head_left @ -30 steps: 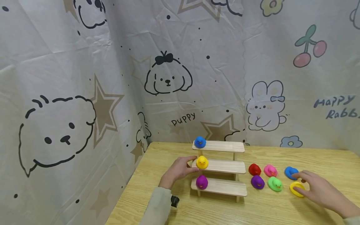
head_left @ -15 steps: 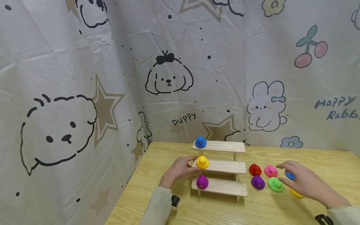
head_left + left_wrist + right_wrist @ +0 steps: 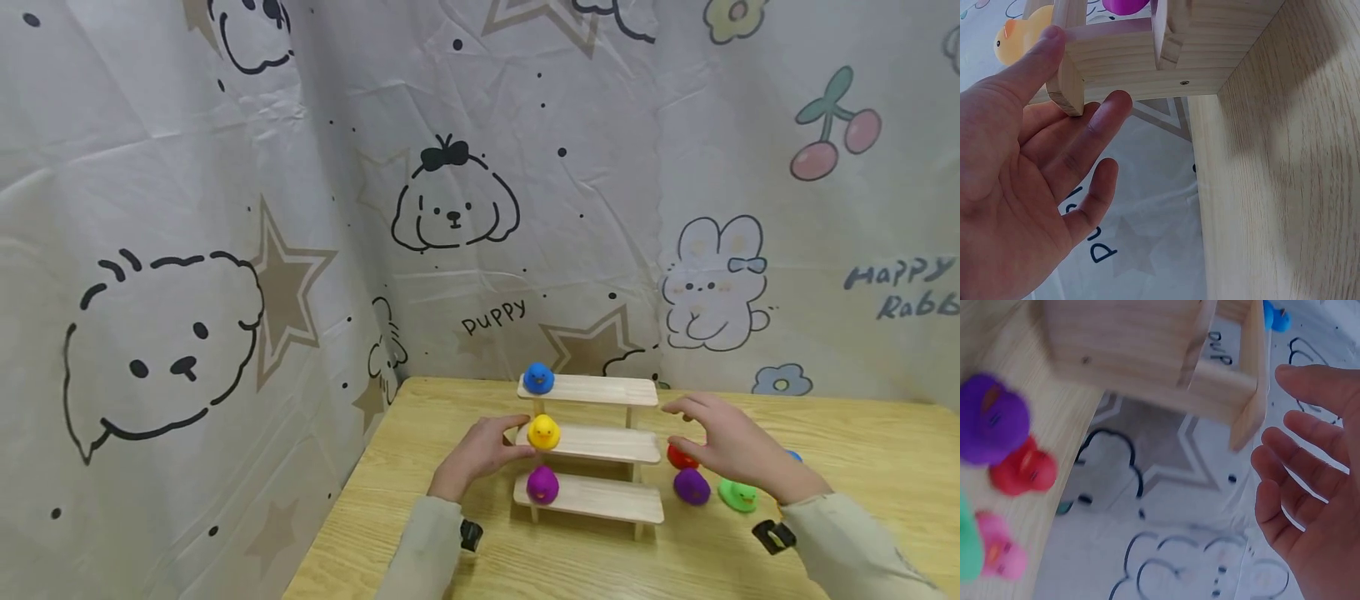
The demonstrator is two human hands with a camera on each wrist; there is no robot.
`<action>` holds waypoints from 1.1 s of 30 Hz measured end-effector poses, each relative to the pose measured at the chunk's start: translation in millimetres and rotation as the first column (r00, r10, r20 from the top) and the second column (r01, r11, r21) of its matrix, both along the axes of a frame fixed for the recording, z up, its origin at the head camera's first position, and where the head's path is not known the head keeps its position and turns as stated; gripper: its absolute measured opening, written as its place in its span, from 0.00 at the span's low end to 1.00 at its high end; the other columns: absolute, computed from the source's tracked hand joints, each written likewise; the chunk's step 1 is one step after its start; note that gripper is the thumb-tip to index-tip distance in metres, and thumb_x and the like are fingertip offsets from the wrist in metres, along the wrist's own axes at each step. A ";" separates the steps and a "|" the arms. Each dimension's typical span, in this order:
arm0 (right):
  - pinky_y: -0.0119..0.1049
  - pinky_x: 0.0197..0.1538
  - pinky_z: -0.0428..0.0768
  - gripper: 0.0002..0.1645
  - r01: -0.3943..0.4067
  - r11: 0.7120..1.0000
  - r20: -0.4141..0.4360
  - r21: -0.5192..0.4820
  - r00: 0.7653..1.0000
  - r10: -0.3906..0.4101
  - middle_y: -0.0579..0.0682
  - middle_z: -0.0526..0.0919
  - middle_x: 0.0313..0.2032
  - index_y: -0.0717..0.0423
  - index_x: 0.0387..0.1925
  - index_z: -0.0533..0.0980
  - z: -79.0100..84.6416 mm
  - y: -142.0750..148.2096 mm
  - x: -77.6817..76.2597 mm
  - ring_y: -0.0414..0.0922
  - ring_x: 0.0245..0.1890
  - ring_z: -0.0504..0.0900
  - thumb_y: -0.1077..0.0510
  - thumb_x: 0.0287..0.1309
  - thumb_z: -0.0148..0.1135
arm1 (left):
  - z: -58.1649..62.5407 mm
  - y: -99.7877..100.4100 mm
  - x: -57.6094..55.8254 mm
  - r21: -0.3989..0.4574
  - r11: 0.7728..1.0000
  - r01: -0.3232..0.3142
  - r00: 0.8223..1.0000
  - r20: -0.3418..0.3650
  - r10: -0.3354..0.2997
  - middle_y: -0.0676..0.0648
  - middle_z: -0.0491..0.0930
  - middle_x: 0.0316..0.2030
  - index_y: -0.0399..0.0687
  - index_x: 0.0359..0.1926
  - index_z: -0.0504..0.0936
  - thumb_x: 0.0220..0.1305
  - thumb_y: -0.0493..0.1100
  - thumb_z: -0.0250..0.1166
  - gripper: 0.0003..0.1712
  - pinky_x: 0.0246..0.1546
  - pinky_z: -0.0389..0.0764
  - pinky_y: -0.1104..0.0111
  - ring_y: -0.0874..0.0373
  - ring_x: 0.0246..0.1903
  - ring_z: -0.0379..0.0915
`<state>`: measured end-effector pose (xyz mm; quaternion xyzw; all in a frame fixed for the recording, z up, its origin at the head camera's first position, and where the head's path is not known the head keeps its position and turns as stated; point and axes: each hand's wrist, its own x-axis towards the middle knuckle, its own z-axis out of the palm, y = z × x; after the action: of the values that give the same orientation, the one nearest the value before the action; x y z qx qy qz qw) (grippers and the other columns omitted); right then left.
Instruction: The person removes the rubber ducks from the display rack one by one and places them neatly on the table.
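Observation:
A three-tier wooden shelf [image 3: 600,444] stands on the table. At the left end of its tiers sit a blue rubber duck [image 3: 538,378] on top, a yellow duck [image 3: 543,432] in the middle and a magenta duck [image 3: 543,485] below. My left hand [image 3: 480,456] grips the middle tier's left end, its thumb on the board beside the yellow duck and other fingers behind. My right hand [image 3: 738,442] holds nothing, fingers loosely bent, in the air off the shelf's right end. It is above the red duck [image 3: 681,455], partly covering it, and hides the pink duck in the head view.
Right of the shelf lie a purple duck [image 3: 692,487] and a green duck [image 3: 738,495]. A pink duck [image 3: 1000,547] shows in the right wrist view. Behind the right wrist peeks a second blue duck [image 3: 793,456]. A printed curtain [image 3: 585,250] hangs behind the table [image 3: 570,567].
My right hand has moved left from above the yellow and blue ducks at the right, past the pink and green ones, to near the shelf's right end. The left hand has stayed on the shelf.

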<state>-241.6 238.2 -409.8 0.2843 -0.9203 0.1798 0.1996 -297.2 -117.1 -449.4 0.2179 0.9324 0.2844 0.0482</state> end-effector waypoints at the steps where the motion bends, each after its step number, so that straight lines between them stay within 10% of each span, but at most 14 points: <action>1: 0.43 0.38 0.78 0.22 -0.011 1.000 -0.006 -0.003 1.000 0.011 0.49 0.80 0.40 0.57 0.45 0.78 0.9 -5.2 -1.9 0.45 0.37 0.78 0.60 0.46 0.73 | -0.6 0.2 -0.1 0.001 1.000 0.000 1.000 0.000 0.000 0.46 0.77 0.55 0.52 0.64 0.72 0.59 0.60 0.64 0.35 0.34 0.76 0.70 0.64 0.32 0.75; 33: 0.46 0.49 0.76 0.26 -0.155 0.988 -0.018 0.009 0.988 0.155 0.54 0.78 0.46 0.61 0.51 0.76 31.7 -107.6 -53.7 0.50 0.46 0.76 0.56 0.51 0.71 | -0.3 1.1 0.0 0.001 1.000 0.001 1.000 0.007 -0.001 0.46 0.78 0.53 0.52 0.64 0.72 0.58 0.59 0.65 0.34 0.32 0.77 0.70 0.64 0.31 0.76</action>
<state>-295.3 130.7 -378.2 0.3574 -0.8943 0.1885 0.1923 -297.3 -116.0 -449.7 0.2172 0.9320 0.2856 0.0516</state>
